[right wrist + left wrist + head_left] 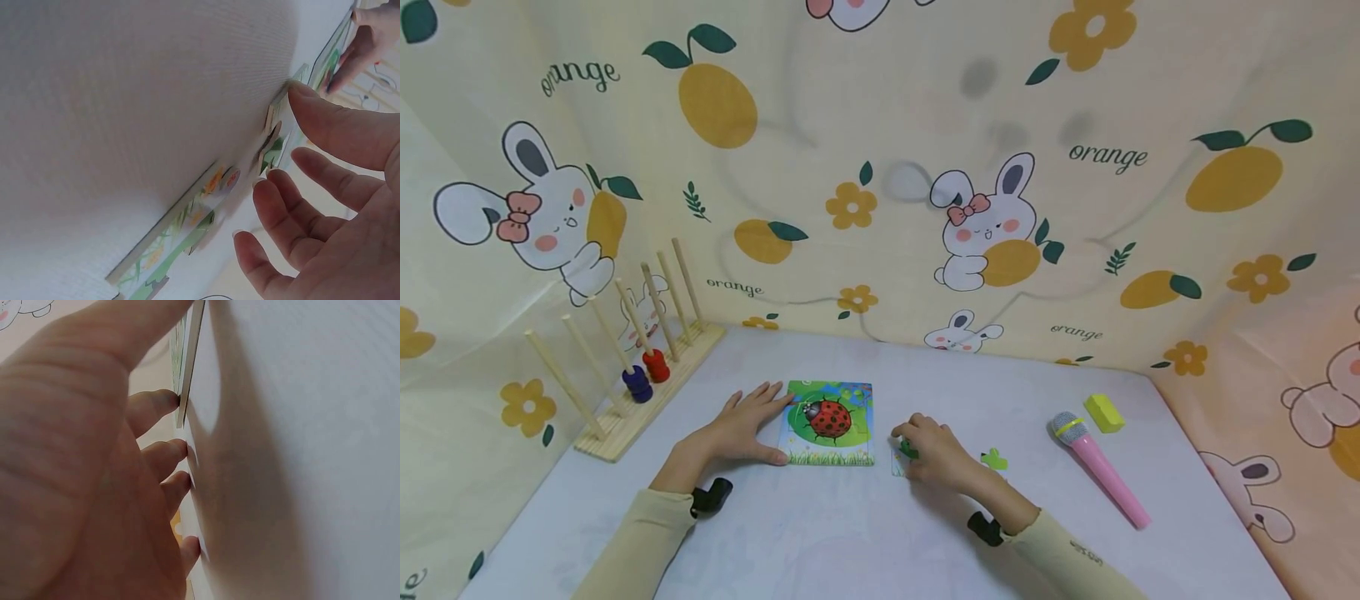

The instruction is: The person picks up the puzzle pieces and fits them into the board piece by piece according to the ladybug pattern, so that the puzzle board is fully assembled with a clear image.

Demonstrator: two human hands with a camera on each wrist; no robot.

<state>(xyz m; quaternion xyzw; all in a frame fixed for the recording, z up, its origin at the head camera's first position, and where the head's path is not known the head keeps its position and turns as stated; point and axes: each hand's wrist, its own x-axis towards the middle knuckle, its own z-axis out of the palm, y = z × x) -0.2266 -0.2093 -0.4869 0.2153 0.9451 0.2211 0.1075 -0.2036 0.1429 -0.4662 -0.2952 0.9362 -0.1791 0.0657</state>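
A square ladybug jigsaw puzzle point(829, 421) lies flat on the white table. My left hand point(741, 425) rests at its left edge, thumb by the near corner and index fingertip at the upper side, fingers spread. To the right of the puzzle, my right hand point(936, 450) is low over loose puzzle pieces. In the right wrist view its thumb tip is at the edge of a piece point(282, 97), while the relaxed fingers hover beside a dark green piece point(270, 150). A light green piece point(995, 459) lies behind the right wrist, and a grass-printed piece point(169, 234) shows close to the camera.
At the left stands a wooden peg rack point(658, 407) with blue rings point(637, 385) and red rings point(656, 366). A pink toy microphone point(1108, 479) and a yellow-green block point(1103, 413) lie on the right. Printed cloth point(880, 167) hangs around the table.
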